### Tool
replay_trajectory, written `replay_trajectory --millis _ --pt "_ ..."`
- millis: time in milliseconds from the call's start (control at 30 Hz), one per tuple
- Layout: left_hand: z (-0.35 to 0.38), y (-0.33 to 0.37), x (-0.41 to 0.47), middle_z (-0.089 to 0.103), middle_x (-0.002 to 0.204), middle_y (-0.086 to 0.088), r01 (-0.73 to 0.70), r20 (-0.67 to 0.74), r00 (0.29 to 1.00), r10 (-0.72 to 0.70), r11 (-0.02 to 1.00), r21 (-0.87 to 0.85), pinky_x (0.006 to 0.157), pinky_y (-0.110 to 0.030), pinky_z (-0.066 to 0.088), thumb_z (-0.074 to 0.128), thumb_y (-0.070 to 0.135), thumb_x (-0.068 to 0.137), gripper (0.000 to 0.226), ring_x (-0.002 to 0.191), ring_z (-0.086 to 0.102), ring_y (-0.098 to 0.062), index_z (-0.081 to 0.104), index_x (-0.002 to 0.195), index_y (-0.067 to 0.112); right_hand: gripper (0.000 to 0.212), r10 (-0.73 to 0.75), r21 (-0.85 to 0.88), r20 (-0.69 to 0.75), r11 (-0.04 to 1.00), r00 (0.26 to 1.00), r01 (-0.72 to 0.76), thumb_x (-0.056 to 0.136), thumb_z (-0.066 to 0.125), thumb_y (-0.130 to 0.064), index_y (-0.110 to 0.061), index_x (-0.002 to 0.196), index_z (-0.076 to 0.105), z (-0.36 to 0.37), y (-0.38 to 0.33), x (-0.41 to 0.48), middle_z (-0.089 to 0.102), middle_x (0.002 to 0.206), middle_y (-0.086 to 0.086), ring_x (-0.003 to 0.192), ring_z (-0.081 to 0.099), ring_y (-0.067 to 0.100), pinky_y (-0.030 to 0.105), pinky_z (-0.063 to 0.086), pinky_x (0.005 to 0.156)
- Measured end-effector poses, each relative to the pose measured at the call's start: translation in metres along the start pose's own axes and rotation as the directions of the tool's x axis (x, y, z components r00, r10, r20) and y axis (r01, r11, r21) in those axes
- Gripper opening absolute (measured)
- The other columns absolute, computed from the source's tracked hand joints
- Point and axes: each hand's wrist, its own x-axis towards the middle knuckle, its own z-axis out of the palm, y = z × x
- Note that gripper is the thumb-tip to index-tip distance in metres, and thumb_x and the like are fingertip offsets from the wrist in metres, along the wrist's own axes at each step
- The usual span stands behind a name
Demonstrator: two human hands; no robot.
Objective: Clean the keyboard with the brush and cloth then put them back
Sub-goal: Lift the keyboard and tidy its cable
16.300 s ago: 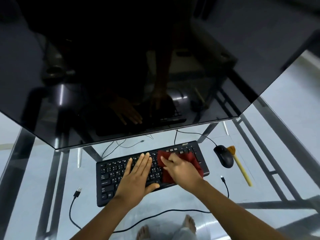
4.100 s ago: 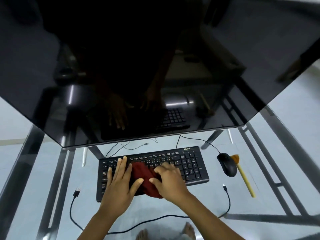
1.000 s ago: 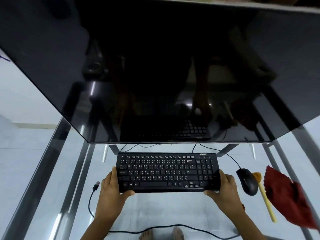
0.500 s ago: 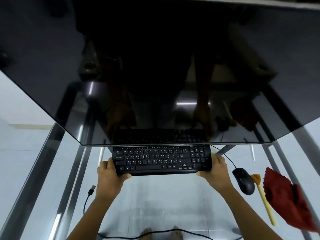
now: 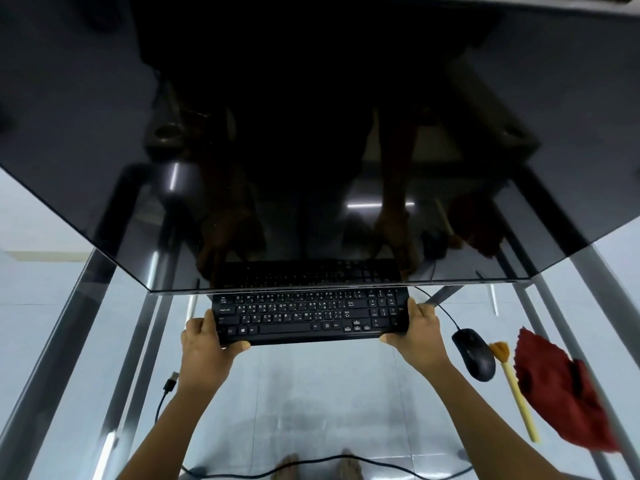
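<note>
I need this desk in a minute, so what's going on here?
A person grips the black keyboard by its two ends, left hand on the left end and right hand on the right, with its far edge tucked under the lower edge of the dark monitor. The red cloth and the yellow-handled brush lie on the glass desk to the right, next to the black mouse, with neither in a hand. The wiping looks finished.

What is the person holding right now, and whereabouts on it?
The keyboard, by its two short ends: the left hand grips the left end, the right hand the right end. The brush and cloth lie unheld.
</note>
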Motion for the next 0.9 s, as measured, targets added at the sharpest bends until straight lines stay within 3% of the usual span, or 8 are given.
replay_trajectory --millis 367,567,733,800,900 --pt "-0.002 -0.004 0.004 0.048 0.113 -0.017 0.015 -0.009 1.0 -0.015 1.0 0.024 0.093 -0.048 0.043 0.086 0.029 0.068 0.064 0.108 0.042 -0.034 0.052 0.12 0.01 0.057 -0.022 0.025 0.011 0.999 1.0 0.022 0.068 0.08 -0.021 -0.018 0.115 0.048 0.0 -0.006 -0.002 0.033 0.108 -0.002 0.099 0.034 0.02 0.027 0.032 0.085" --pt "-0.002 -0.004 0.005 0.049 0.111 -0.016 0.024 0.0 1.0 -0.024 0.998 0.066 0.092 -0.048 0.044 0.085 0.032 0.068 0.065 0.11 0.042 -0.035 0.051 0.118 0.009 0.06 -0.01 0.018 0.024 1.0 1.0 0.01 0.07 0.08 -0.022 -0.017 0.119 0.047 0.0 -0.007 -0.001 0.038 0.116 0.005 0.105 0.037 0.025 0.033 0.037 0.093" --pt "0.0 0.001 -0.012 0.047 0.12 -0.028 0.035 -0.071 0.997 -0.021 0.977 0.211 0.09 -0.058 0.041 0.086 0.04 0.064 0.09 0.109 0.041 -0.046 0.045 0.131 -0.003 0.069 0.004 -0.025 0.024 1.0 1.0 -0.003 0.079 0.073 -0.027 -0.013 0.137 0.039 -0.005 0.001 -0.005 0.039 0.127 0.011 0.119 0.038 0.032 0.037 0.037 0.099" --pt "0.007 0.009 -0.027 0.045 0.122 -0.031 -0.003 -0.14 0.99 0.031 0.98 0.198 0.089 -0.062 0.04 0.085 0.039 0.066 0.09 0.11 0.041 -0.049 0.044 0.133 -0.006 0.068 0.028 -0.084 -0.05 0.996 0.998 -0.032 0.087 0.067 -0.028 -0.008 0.143 0.035 -0.016 0.011 -0.012 0.039 0.135 0.014 0.124 0.038 0.033 0.041 0.036 0.103" --pt "0.029 0.036 -0.046 0.042 0.135 -0.026 -0.179 -0.128 0.971 0.204 0.967 0.184 0.102 -0.059 0.037 0.067 0.041 0.08 0.076 0.124 0.036 -0.043 0.043 0.137 -0.004 0.051 0.038 -0.265 -0.231 0.959 0.972 -0.1 0.088 0.064 -0.021 -0.008 0.135 0.048 -0.04 0.038 -0.025 0.05 0.13 0.018 0.113 0.05 0.035 0.046 0.041 0.095"
